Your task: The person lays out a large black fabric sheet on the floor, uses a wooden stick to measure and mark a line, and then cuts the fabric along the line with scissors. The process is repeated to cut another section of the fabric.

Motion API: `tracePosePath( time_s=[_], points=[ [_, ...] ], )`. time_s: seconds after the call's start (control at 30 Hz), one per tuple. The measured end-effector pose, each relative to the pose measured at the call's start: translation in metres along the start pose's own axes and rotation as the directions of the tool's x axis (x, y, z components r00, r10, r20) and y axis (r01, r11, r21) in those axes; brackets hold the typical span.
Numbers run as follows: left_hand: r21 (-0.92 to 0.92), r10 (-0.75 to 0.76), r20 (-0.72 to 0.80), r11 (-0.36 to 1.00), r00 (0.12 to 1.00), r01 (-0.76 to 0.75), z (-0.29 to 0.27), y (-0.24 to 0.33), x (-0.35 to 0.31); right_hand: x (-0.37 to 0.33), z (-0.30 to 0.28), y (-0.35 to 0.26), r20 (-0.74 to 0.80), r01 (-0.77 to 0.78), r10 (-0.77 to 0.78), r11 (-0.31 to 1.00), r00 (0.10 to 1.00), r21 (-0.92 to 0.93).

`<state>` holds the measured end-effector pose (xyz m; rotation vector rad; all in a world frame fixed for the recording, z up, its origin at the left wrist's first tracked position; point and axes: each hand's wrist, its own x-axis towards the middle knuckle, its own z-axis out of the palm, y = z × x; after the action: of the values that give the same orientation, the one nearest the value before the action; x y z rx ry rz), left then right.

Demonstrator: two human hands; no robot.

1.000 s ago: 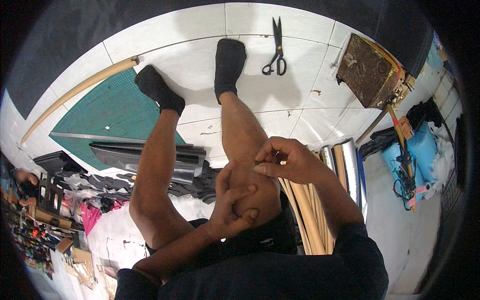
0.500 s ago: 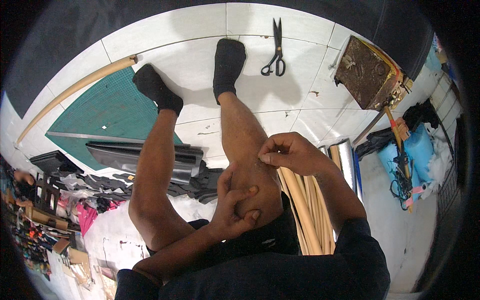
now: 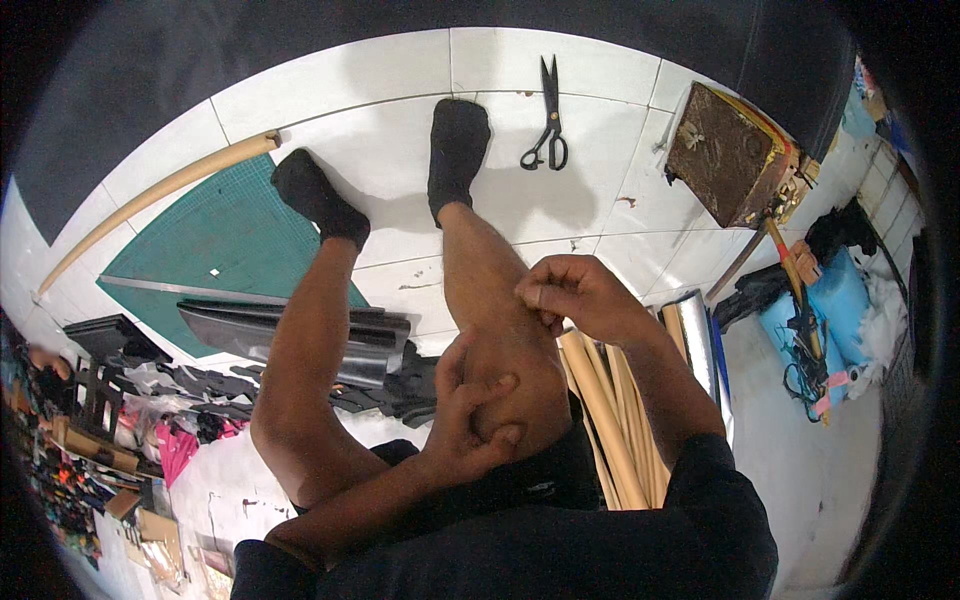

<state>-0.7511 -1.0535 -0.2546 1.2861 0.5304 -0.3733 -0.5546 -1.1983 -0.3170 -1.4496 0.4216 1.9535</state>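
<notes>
My left hand [image 3: 468,415] rests on my bent right knee [image 3: 520,390], its fingers apart and slightly curled, with nothing visible in it. Just above that knee in the picture, beside the upper shin, is my right hand [image 3: 572,297]. Its fingers are bent and pressed together in a pinch. Whatever may be between the fingertips is too small or hidden to make out. On the floor ahead, black-handled scissors [image 3: 550,120] lie apart from both hands, beyond my feet in black socks [image 3: 458,150].
Left of my legs are a green cutting mat [image 3: 200,230], a metal ruler [image 3: 150,285], a long tan roll [image 3: 150,190], and folded black sheets [image 3: 250,325] over dark scraps. On the right are several tan rolls [image 3: 615,420], a brown block [image 3: 722,155] and blue bundles [image 3: 835,300].
My right hand has turned slightly, its fingertips moving off the skin of the knee toward the shin's outer side. The left hand stays on the knee. The whole view has shifted slightly.
</notes>
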Motion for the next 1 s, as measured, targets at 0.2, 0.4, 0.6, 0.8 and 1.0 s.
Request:
tracePosePath(
  time_s=[0.2, 0.4, 0.6, 0.8, 1.0],
  points=[
    [0.078, 0.001, 0.049, 0.997, 0.999, -0.004, -0.017, 0.009, 0.025, 0.020, 0.017, -0.002, -0.131, 0.513, -0.518, 0.855, 0.845, -0.071],
    [0.213, -0.024, -0.009, 0.977, 1.000, 0.026, -0.088, 0.047, 0.062, 0.040, -0.013, -0.018, 0.200, 0.834, -0.813, 0.549, 0.547, -0.050],
    [-0.135, 0.107, -0.305, 0.979, 0.946, -0.154, -0.134, 0.019, 0.086, 0.099, -0.037, 0.020, -0.284, 0.990, -0.951, 0.136, 0.124, -0.023],
    [0.028, 0.092, -0.476, 0.996, 0.875, -0.090, -0.154, -0.013, 0.102, 0.102, -0.032, -0.042, -0.667, 0.984, -0.743, -0.152, -0.050, 0.095],
    [0.197, 0.227, -0.502, 0.970, 0.835, -0.145, -0.193, 0.060, 0.093, 0.128, -0.052, -0.065, -0.677, 0.917, -0.731, 0.212, -0.081, -0.338]
  ],
)
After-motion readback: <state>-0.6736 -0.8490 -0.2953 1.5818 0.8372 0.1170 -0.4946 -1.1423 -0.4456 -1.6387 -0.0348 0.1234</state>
